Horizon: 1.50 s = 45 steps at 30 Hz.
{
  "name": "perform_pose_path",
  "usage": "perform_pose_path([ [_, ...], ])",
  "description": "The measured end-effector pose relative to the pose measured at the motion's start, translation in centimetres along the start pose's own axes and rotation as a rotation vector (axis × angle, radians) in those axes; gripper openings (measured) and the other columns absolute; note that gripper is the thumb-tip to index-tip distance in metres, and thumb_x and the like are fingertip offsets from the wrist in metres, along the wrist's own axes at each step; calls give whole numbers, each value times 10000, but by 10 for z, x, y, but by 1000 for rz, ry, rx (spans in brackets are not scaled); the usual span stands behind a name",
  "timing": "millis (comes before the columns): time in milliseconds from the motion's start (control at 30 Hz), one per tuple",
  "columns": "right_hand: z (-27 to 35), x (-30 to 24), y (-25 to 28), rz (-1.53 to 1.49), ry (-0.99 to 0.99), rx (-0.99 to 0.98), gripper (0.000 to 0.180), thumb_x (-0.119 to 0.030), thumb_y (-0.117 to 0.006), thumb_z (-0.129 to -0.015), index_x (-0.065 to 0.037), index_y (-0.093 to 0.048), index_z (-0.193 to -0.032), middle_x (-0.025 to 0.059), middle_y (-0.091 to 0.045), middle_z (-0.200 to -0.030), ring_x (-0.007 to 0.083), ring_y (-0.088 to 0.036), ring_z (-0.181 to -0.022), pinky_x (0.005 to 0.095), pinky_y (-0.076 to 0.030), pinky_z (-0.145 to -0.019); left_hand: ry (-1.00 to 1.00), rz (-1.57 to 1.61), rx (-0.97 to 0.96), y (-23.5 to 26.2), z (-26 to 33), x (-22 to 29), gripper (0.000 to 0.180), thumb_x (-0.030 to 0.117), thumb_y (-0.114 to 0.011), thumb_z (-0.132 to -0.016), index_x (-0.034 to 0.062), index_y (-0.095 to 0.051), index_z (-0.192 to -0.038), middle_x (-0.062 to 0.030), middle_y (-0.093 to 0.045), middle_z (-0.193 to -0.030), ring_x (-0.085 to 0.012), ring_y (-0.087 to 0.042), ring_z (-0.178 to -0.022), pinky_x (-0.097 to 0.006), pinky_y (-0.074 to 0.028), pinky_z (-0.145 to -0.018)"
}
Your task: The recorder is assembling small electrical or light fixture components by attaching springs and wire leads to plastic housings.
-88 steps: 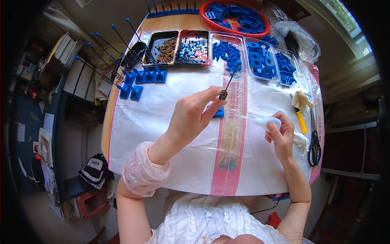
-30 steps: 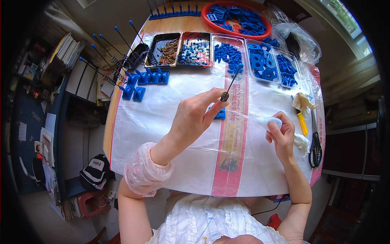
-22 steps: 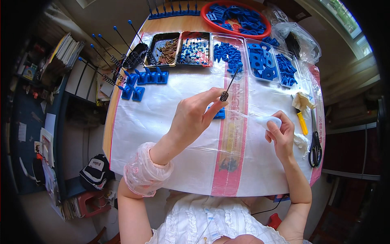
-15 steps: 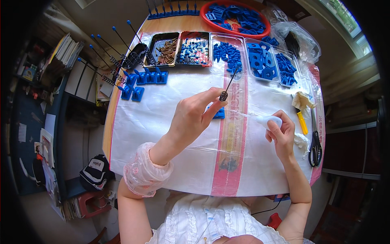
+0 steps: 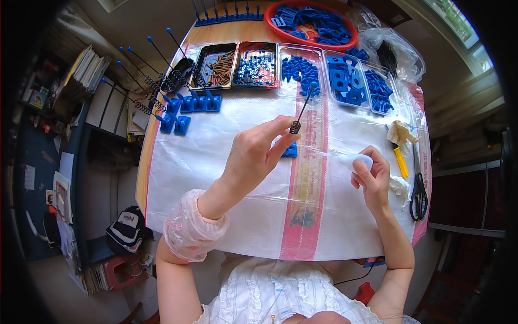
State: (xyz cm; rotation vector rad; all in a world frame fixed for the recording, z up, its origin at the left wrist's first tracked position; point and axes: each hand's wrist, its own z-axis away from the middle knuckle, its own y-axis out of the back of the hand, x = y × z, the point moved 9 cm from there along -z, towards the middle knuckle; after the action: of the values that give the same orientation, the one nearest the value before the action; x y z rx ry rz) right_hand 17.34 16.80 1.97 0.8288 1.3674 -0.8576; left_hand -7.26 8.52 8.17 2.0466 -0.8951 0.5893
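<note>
My left hand (image 5: 253, 148) pinches a thin black rod (image 5: 305, 108) by the dark coil spring at its lower end. The rod slants up and away, with a blue tip near the tray of small blue parts (image 5: 300, 69). Just beyond my left fingertips, a blue plastic base (image 5: 290, 150) lies on the sheet, partly hidden by the hand. At the right, my right hand (image 5: 376, 175) is closed round a small white bottle (image 5: 357, 160), whose narrow end points left toward the rod. I cannot make out its tip clearly. Finished-looking blue bases with spring rods (image 5: 199, 101) stand at the left.
Trays of brown screws (image 5: 220, 65), small nut-like pieces (image 5: 256, 66) and blue plates (image 5: 345, 81) line the back. Behind them sits a red basin (image 5: 349, 43) of blue parts. Black scissors (image 5: 418, 200) and a yellow-handled tool (image 5: 401, 162) lie right. White sheeting (image 5: 237, 232) covers the table.
Both hands keep their holds on the rod and the white bottle. They have shifted only very slightly left in the picture, along with the whole scene.
</note>
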Motion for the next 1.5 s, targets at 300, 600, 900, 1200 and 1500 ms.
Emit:
perform_pose_path([
  [300, 0, 0, 4, 5, 11, -5, 203, -193, -727, -961, -35, -603, -929, 19, -601, -757, 66, -551, -569, 220, -408, -493, 6, -10, -10, 0, -1, 1, 163, 123, -745, -975, 76, -687, -1119, -17, -634, -733, -72, -452, -516, -255, -321, -464],
  [600, 1, 0, 4, 17, 12, -13, 192, -179, -723, -957, -34, -602, -925, 19, -598, -752, 64, -553, -568, 217, -403, -485, 10, 8, -10, -1, -1, 0, 168, 113, -746, -972, 72, -684, -1122, -15, -636, -738, -71, -469, -520, -250, -345, -474],
  [900, 2, 0, 4, 18, 14, -16, 188, -173, -720, -956, -33, -598, -928, 14, -590, -745, 64, -547, -562, 216, -399, -483, 20, 26, 12, 1, 0, 1, 186, 76, -749, -958, 56, -689, -1132, -39, -634, -751, -119, -554, -594, -267, -408, -504],
  [1200, 2, -1, 3, -4, -1, -7, 184, -166, -719, -955, -33, -595, -925, 11, -579, -738, 65, -533, -561, 223, -397, -485, 18, 29, 10, 1, 2, -2, 193, 73, -750, -952, 51, -696, -1136, -56, -655, -798, -143, -594, -647, -280, -434, -529],
  [1500, 2, 1, 6, -2, 8, -16, 207, -193, -721, -962, -34, -589, -942, 10, -577, -751, 52, -511, -575, 225, -415, -504, 26, 14, -6, 1, 2, 0, 210, 56, -753, -942, 45, -698, -1144, -78, -687, -848, -176, -644, -703, -298, -481, -577],
])
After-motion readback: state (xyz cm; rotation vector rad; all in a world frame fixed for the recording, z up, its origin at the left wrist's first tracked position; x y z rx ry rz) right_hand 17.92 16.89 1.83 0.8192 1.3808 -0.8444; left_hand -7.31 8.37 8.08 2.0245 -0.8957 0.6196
